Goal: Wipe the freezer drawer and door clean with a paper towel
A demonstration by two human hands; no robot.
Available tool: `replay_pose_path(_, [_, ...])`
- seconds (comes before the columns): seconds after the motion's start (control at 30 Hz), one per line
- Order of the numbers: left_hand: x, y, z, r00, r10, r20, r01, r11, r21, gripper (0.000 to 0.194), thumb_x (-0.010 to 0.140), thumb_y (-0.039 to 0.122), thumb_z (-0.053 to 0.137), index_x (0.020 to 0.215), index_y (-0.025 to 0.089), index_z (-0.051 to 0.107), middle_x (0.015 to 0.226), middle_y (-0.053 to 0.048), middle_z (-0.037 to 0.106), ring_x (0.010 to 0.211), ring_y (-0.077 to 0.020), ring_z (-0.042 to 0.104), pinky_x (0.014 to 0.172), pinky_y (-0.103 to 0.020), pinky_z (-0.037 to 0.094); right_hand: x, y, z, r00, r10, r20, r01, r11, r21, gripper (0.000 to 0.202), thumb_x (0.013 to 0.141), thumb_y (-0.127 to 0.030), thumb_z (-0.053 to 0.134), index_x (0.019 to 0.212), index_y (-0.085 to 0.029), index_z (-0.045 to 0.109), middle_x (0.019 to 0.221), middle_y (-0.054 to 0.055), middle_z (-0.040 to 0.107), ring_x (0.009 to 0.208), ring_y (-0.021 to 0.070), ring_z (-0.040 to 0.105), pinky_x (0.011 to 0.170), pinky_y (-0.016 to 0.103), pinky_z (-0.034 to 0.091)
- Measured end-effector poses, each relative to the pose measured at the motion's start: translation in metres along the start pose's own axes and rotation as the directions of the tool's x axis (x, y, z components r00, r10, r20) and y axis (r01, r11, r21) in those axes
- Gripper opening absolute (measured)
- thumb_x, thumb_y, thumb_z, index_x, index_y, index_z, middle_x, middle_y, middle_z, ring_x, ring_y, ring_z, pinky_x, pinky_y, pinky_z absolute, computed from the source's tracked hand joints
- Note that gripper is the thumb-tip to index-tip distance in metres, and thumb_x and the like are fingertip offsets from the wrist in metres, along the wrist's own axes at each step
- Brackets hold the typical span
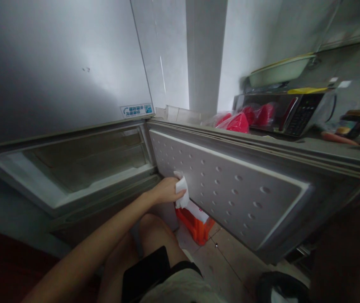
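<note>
My left hand (168,190) reaches in from the lower left, closed around a folded white tissue (182,193). It presses the tissue against the lower hinge-side part of the dimpled inner panel of an open refrigerator door (211,168). To the left, the open compartment (88,164) shows its pale frame and shadowed interior. Finger-like pinkish shapes (337,137) lie near the door's top edge at the far right. Whether they belong to my right hand is unclear. A dark blurred shape fills the lower right corner.
Below the door stands an orange stool (197,225) with something white on it. A black bin (281,286) is at the lower right. Behind the door are pink items in plastic (235,122), a microwave (293,111), a pale basin (281,71) and a jar (355,122). A black phone-like object (146,271) rests on my lap.
</note>
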State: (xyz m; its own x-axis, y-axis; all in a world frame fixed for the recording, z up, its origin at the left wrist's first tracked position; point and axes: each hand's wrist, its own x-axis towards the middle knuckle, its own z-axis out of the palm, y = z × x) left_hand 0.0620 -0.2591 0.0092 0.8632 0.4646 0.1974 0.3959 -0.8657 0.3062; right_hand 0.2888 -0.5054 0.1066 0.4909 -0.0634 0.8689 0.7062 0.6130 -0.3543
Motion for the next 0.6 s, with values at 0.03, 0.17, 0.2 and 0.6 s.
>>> replay_pose_path(0.03, [-0.004, 0.016, 0.006, 0.997, 0.08, -0.022, -0.079, 0.996, 0.035, 0.019, 0.082, 0.035, 0.056, 0.079, 0.017, 0.063, 0.082, -0.01, 0.069, 0.077, -0.0217, 0.064, 0.078, -0.032, 0.048, 0.0, 0.0, 0.0, 1.0, 0.001, -0.011, -0.001, 1.0, 0.004, 0.031, 0.094, -0.037, 0.044, 0.101, -0.028, 0.073, 0.095, 0.0, 0.072, 0.091, 0.0219, 0.07, 0.085, 0.055, 0.055])
replay_pose_path(0.17, [-0.017, 0.089, 0.032, 0.885, 0.465, -0.013, -0.462, 0.881, 0.1, 0.022, 0.088, 0.031, 0.049, 0.077, 0.016, 0.062, 0.082, -0.008, 0.07, 0.08, -0.0195, 0.064, 0.083, -0.031, 0.046, -0.001, -0.006, 0.005, 0.998, 0.055, -0.038, -0.055, 0.998, -0.01, 0.03, 0.094, -0.034, 0.044, 0.098, -0.028, 0.073, 0.093, 0.001, 0.071, 0.088, 0.0234, 0.07, 0.089, 0.061, 0.053])
replay_pose_path(0.2, [-0.019, 0.106, 0.039, 0.856, 0.517, -0.028, -0.511, 0.852, 0.112, 0.023, 0.088, 0.031, 0.049, 0.078, 0.015, 0.063, 0.081, -0.007, 0.069, 0.08, -0.019, 0.063, 0.084, -0.031, 0.046, -0.002, -0.008, 0.006, 0.997, 0.067, -0.041, -0.068, 0.998, -0.017, 0.03, 0.094, -0.032, 0.044, 0.098, -0.028, 0.073, 0.094, 0.001, 0.071, 0.088, 0.0231, 0.07, 0.09, 0.061, 0.053])
replay_pose_path(0.6, [-0.026, 0.154, 0.081, 0.758, 0.621, -0.199, -0.57, 0.78, 0.259, 0.017, 0.084, 0.03, 0.055, 0.088, 0.014, 0.061, 0.08, -0.006, 0.066, 0.08, -0.0204, 0.059, 0.071, -0.034, 0.042, 0.001, 0.005, 0.0, 0.997, 0.011, -0.072, -0.011, 1.0, 0.003, 0.03, 0.093, -0.034, 0.044, 0.095, -0.027, 0.073, 0.094, 0.001, 0.07, 0.088, 0.0236, 0.07, 0.089, 0.058, 0.053])
